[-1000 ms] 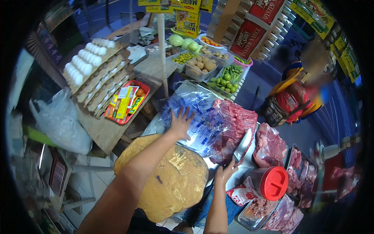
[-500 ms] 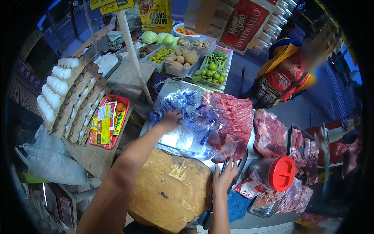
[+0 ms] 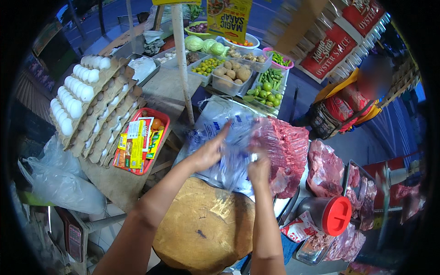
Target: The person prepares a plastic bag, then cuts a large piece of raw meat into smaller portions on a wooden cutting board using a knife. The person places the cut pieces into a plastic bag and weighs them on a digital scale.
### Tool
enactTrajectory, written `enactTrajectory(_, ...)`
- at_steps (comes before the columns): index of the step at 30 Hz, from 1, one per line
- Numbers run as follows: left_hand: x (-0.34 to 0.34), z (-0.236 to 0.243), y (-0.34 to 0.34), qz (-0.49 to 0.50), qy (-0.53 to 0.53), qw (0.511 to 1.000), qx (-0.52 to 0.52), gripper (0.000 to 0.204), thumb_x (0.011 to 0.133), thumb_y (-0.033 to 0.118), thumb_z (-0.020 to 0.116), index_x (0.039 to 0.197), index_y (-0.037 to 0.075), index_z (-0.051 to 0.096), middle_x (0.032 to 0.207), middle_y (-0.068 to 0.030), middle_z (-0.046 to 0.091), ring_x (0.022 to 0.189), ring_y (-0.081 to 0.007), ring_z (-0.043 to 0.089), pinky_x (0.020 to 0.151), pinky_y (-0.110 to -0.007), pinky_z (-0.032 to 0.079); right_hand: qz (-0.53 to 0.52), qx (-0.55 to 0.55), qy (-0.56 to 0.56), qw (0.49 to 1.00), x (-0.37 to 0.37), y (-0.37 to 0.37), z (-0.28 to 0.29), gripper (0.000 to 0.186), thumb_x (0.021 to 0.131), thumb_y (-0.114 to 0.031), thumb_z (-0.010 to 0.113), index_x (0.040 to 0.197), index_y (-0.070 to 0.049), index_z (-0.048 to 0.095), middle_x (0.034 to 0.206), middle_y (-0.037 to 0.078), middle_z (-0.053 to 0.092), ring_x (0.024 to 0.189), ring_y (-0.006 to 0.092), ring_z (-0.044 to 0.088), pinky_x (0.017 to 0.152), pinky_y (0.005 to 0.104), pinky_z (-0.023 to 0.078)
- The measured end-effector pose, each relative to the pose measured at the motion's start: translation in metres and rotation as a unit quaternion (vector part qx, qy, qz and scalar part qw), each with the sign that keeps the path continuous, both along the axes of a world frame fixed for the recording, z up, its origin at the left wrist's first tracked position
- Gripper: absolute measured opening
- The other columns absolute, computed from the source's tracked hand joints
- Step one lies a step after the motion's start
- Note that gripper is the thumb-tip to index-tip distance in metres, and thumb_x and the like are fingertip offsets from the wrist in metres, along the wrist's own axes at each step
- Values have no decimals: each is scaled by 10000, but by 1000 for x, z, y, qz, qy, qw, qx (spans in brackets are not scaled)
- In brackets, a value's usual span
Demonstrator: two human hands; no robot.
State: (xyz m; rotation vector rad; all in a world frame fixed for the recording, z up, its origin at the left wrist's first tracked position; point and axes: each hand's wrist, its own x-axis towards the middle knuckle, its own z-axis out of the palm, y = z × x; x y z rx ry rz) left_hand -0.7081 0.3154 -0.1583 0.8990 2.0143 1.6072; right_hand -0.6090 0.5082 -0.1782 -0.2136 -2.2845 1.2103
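Clear plastic bags with blue print [image 3: 208,130] lie on the near part of the metal tabletop. My left hand [image 3: 210,153] is over them, one finger stretched forward; the other fingers are smeared by motion. My right hand [image 3: 260,170] is closed in a fist on the blurred plastic bag [image 3: 236,167] between my hands. Just right of that hand is a wide slab of raw red meat [image 3: 284,153]. Below both hands stands a round wooden chopping block [image 3: 204,229] with nothing on it.
Egg trays [image 3: 98,110] are stacked at left, beside a red basket [image 3: 166,133] of seasoning packets. Vegetable tubs [image 3: 231,85] stand at the back, behind a white pole [image 3: 182,64]. A red-lidded jar [image 3: 337,215] and more meat [image 3: 324,167] are at right. A person [image 3: 343,101] stands beyond.
My right hand has left the slab's near edge, moved up and left, and closed on the plastic bag. My left hand has shifted right in the view. The bag is now moving. The view has turned slightly.
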Motion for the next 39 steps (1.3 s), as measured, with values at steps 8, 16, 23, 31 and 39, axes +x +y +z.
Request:
enactTrajectory(8,118,-19,-100,8,-26,990,-141,373,772,-50,624,1137,22,657,1028,-194,679,1008,-344,667,888,-419,513,394,-263,-401,785,27,-57,41,266,838,-12,660,1101,29,658,1078,85,681,1066,144,592,958,284,446)
enactTrajectory(16,166,-35,-79,-37,37,987,-151,382,668,-123,603,1038,-48,659,1323,-209,509,1250,-369,506,1039,-401,435,179,232,-142,946,-115,-98,-45,450,836,-237,708,1259,-100,648,1492,194,447,1434,376,325,1156,539,297)
enactTrajectory(23,145,-25,-130,190,-20,980,-47,297,735,-100,624,1030,-84,651,1267,-202,605,1187,-277,589,1025,-365,450,345,495,-232,763,-116,-130,-103,486,860,-183,540,1333,-97,610,1431,171,525,1419,312,383,1212,530,221)
enactTrajectory(31,135,-29,-141,242,-91,953,-157,380,771,20,666,1150,4,632,1001,-184,687,956,-286,683,816,-364,516,320,368,-207,848,-122,-137,-98,157,752,-82,625,861,-23,722,1031,182,699,948,366,662,971,476,485)
enactTrajectory(39,88,-24,-147,215,-21,976,-26,523,732,-70,635,1253,-22,623,1036,-118,601,992,-227,610,887,-309,474,428,-178,-213,860,-26,-134,-3,54,857,65,578,830,18,582,947,57,645,965,128,614,864,276,487)
